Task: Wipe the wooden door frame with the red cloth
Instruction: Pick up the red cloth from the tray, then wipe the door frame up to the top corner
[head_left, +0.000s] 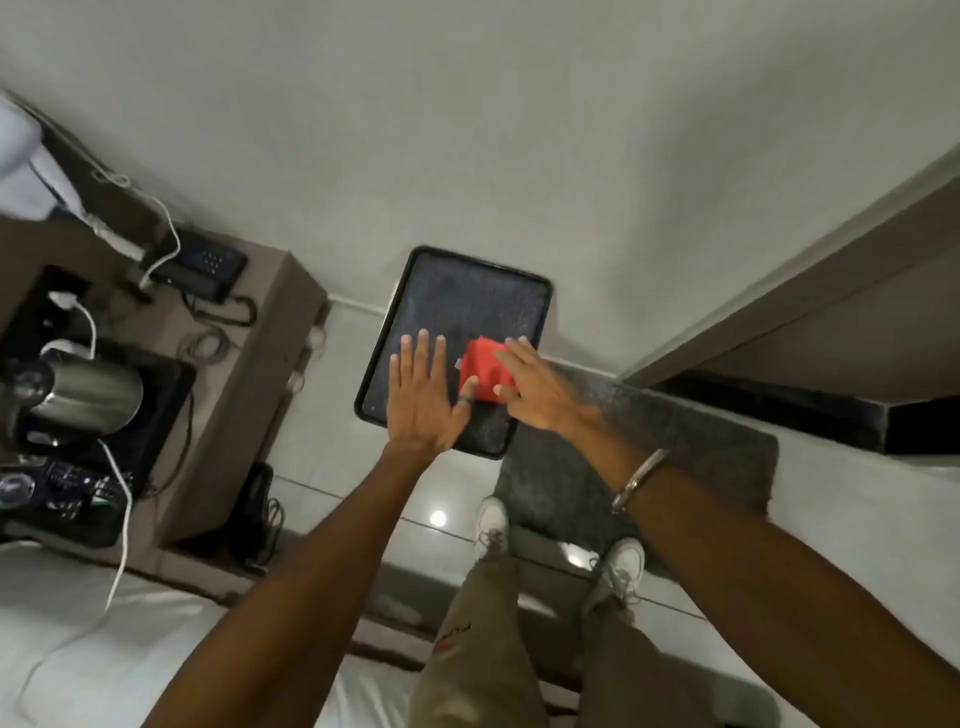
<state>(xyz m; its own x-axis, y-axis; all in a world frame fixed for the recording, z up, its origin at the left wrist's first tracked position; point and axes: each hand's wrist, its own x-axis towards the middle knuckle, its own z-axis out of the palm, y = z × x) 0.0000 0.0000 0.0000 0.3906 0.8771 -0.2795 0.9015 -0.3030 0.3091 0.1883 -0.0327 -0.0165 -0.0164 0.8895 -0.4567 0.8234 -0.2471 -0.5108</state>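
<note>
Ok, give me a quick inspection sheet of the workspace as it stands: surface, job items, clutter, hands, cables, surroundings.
Surface: dark tray standing against the white wall, above a tiled floor.
Job's things: red cloth folded, lying against the tray; wooden door frame to the right, untouched.
Clutter: steel kettle, black telephone and small items on the side unit.
Hands: left hand flat and open on the tray; right hand with fingers reaching over the cloth, grip not closed, slightly blurred.
Cables: white cable trailing off the side unit; dark phone cord beside the telephone.
Surroundings: grey mat on the floor, white bedding at lower left.
</note>
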